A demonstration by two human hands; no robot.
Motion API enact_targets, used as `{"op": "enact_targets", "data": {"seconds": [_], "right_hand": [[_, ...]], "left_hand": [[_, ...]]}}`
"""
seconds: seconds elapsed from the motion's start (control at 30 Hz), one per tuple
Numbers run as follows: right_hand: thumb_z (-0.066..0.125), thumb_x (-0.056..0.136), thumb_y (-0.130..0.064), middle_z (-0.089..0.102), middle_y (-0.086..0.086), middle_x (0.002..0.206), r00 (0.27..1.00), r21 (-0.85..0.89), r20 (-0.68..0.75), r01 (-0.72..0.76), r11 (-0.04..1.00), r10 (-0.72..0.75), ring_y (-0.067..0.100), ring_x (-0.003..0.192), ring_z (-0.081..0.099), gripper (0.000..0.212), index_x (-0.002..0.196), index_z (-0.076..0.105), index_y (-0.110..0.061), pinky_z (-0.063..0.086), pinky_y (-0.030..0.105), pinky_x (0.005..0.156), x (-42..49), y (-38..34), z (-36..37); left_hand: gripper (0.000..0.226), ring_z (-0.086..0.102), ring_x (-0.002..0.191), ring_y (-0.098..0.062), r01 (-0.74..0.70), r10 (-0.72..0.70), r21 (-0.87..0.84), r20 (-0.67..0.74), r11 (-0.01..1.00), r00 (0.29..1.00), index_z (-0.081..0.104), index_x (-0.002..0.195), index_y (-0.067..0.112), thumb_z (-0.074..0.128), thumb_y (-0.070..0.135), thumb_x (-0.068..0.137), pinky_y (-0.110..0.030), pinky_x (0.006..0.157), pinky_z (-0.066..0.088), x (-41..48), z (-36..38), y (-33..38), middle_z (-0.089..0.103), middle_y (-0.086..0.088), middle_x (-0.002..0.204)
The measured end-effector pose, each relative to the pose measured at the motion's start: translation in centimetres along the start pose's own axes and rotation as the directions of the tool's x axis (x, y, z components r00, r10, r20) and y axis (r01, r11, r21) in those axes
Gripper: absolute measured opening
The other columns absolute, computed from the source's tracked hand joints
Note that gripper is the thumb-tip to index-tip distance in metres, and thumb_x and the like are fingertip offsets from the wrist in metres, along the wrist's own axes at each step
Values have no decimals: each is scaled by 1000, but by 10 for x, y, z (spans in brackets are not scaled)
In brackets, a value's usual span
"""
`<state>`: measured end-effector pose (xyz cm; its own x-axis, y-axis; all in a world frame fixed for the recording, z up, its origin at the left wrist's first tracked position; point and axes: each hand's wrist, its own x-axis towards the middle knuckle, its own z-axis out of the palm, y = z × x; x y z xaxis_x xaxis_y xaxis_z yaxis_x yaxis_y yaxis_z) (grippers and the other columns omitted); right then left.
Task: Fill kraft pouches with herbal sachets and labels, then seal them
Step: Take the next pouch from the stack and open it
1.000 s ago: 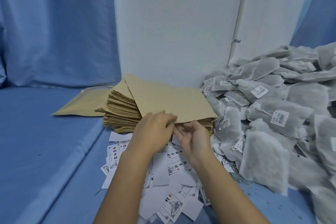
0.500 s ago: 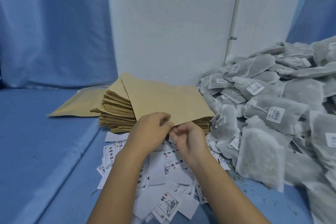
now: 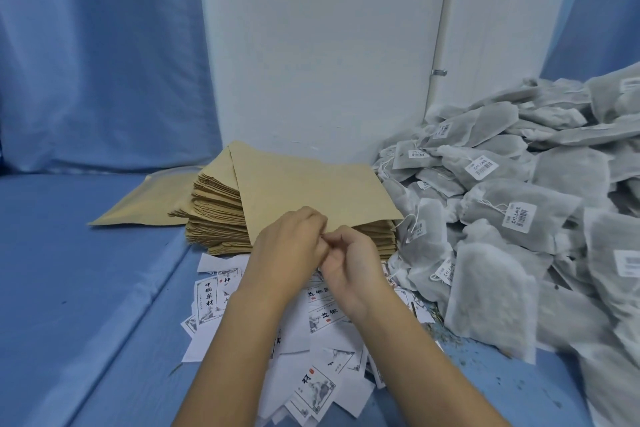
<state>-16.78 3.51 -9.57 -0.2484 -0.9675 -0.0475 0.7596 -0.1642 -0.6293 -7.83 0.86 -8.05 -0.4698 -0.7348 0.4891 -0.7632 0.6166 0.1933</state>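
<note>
A flat kraft pouch [image 3: 311, 191] lies tilted on top of a tall stack of kraft pouches [image 3: 214, 218] at the centre. My left hand [image 3: 289, 250] and my right hand [image 3: 349, 263] meet at the pouch's near edge, and the fingers of both pinch that edge. Printed white labels [image 3: 311, 388] lie scattered on the blue surface under my forearms. A big heap of grey herbal sachets [image 3: 512, 218] with barcode tags fills the right side.
One more kraft pouch [image 3: 145, 201] lies flat to the left of the stack. A white wall panel [image 3: 329, 45] stands right behind the stack, with blue curtain on both sides. Loose herb crumbs [image 3: 460, 357] dot the blue surface near the sachets.
Both hands have closed in on each other at the top pouch's near edge, and their fingers are now curled tighter together. The stack, labels and sachets have not moved.
</note>
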Motion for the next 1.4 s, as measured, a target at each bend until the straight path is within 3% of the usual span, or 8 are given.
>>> {"op": "enact_targets", "data": {"seconds": [0.1,0.2,0.37,0.6,0.87,1.03,1.2,1.4], "right_hand": [[34,85,12,46,7,69,1000,1,11,-2,1000,2,15,58,51,28,68,47,-7,48,20,52,-2,-3,3],[32,86,14,58,14,73,999,79,33,-13,997,10,20,67,62,30,69,50,-4,58,24,63,-5,-3,2],[31,84,15,64,19,75,1000,86,30,-13,996,11,29,76,66,43,52,52,-3,60,32,66,-6,-6,0],[29,84,15,66,15,67,1000,23,26,-14,1000,14,24,67,70,30,73,54,1,60,31,63,-10,-9,0],[31,82,16,58,11,62,999,-26,33,3,1000,-2,19,57,64,32,66,52,-2,60,31,66,-10,-8,0],[35,83,13,57,9,64,998,-27,53,-17,1000,18,15,57,62,26,70,53,-1,55,22,56,-12,-6,8],[45,91,6,62,12,72,999,67,30,18,998,-20,18,65,66,21,76,57,-2,58,24,60,-11,-11,11],[46,88,10,55,4,49,989,-35,-139,48,998,-52,11,43,58,23,69,53,-2,53,20,49,-7,-9,7]], "left_hand": [[27,52,109,-19,-25,25,-19,11,1000,1000,59,113,15,46,17,89,-38,83,45,2,1,3,58,3,120],[29,56,109,-22,-19,22,-92,38,996,999,64,115,17,44,18,95,-38,87,45,3,-2,-3,63,1,119],[30,54,119,-11,71,-40,-378,89,923,995,64,122,24,55,22,94,-25,98,40,1,-9,-11,62,9,126],[29,53,119,-6,147,-99,-477,125,867,987,64,121,26,54,20,95,-13,91,36,1,-9,-14,63,11,125],[29,55,115,-10,129,-100,-431,88,893,991,65,120,24,49,17,97,-22,95,40,1,-11,-13,64,9,122],[32,52,107,-15,3,-6,-54,-58,999,998,61,118,26,49,17,89,-29,80,41,-1,-10,2,60,10,118],[22,60,96,-19,-18,-23,-173,-233,985,972,69,107,23,50,21,95,-35,75,46,-2,-10,9,69,4,102],[22,61,88,-24,-2,-6,-78,-92,997,996,63,105,27,44,22,95,-36,71,46,-1,-7,12,69,1,96]]}}
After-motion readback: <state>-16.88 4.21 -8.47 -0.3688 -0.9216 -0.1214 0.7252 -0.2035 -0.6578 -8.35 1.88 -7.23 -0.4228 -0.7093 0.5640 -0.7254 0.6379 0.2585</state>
